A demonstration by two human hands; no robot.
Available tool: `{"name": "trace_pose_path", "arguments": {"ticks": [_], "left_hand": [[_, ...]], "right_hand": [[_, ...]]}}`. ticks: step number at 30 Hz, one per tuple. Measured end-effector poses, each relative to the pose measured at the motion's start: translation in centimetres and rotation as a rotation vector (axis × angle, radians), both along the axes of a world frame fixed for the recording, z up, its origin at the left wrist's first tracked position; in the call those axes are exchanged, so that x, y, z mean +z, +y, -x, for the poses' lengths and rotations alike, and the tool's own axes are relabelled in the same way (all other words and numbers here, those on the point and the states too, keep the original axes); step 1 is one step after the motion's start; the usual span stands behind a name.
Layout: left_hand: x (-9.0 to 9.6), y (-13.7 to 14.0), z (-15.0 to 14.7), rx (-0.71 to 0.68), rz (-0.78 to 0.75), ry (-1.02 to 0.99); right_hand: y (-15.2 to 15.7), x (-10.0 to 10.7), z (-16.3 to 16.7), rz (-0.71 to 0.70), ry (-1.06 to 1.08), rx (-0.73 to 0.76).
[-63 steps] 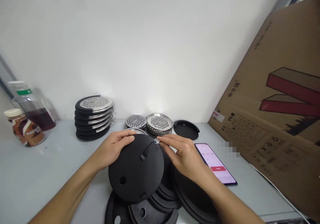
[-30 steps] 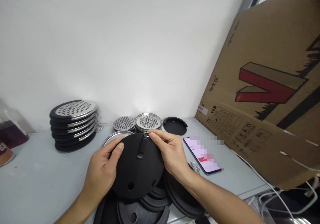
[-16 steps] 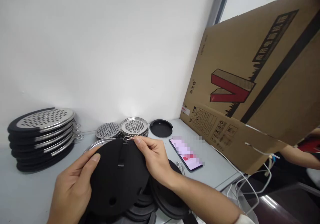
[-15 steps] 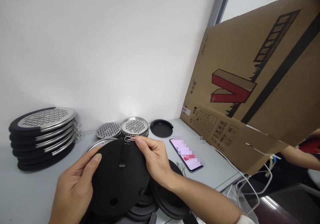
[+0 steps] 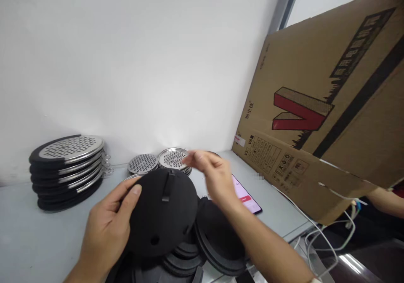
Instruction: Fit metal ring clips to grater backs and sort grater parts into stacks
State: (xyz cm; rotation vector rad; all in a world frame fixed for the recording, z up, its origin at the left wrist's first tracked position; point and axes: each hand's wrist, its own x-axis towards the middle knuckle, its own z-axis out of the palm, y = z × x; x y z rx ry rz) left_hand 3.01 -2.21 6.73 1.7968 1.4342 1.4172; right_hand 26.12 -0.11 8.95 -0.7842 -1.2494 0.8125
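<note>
Left hand: the left hand (image 5: pixel 109 222) grips a round black foam-like disc (image 5: pixel 162 213) at its left rim, thumb on the upper face, fingers curled behind the edge.
Black disc: it is held tilted above a loose pile of similar black round discs (image 5: pixel 195 249) at the near edge of the grey table (image 5: pixel 28 241); a narrow black strap runs down from its top edge and a small hole sits near its lower part.
Right hand: the right hand (image 5: pixel 211 175) hovers just above and to the right of the held disc, clear of it, blurred, with thumb and forefinger drawn close together; I cannot tell whether anything is pinched between them.
Behind the hands: two round perforated metal plates (image 5: pixel 143 163) lie side by side near the white wall, just beyond the held disc.
Left of the table: a stack of black discs fitted with perforated metal tops (image 5: pixel 67 169) stands well apart from the hands.
Right of the hands: a smartphone with a lit pink screen (image 5: pixel 246 196) lies flat on the table, partly hidden by the right hand.
Far right: a large brown cardboard box with a red V mark (image 5: pixel 315 114) leans over the table's edge, white cables (image 5: pixel 328 241) hanging below it.
</note>
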Motion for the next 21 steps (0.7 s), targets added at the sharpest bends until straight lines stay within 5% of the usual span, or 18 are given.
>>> {"name": "trace_pose_path", "arguments": {"ticks": [4,7,11,16,21], "left_hand": [[2.7,2.4,-0.7,0.009,-0.212,0.165],[4.0,5.8,-4.1,-0.229,-0.542,0.259],[3.6,10.6,-11.2,-0.503,-0.838,0.437],[1.9,11.6,-18.3,-0.603,-0.961,0.732],[0.1,9.6,-19.1,-0.697,-1.097,0.814]], "right_hand": [[1.8,-0.3,-7.6,0.078,-0.206,-0.233],[2.1,-4.0,-11.2,0.288,-0.485,-0.304],[1.4,-8.9,-10.9,0.367,-0.518,-0.235],[1.1,-9.6,-9.9,0.348,-0.176,-0.064],[2.3,-8.7,-13.4,0.386,0.257,0.049]]}}
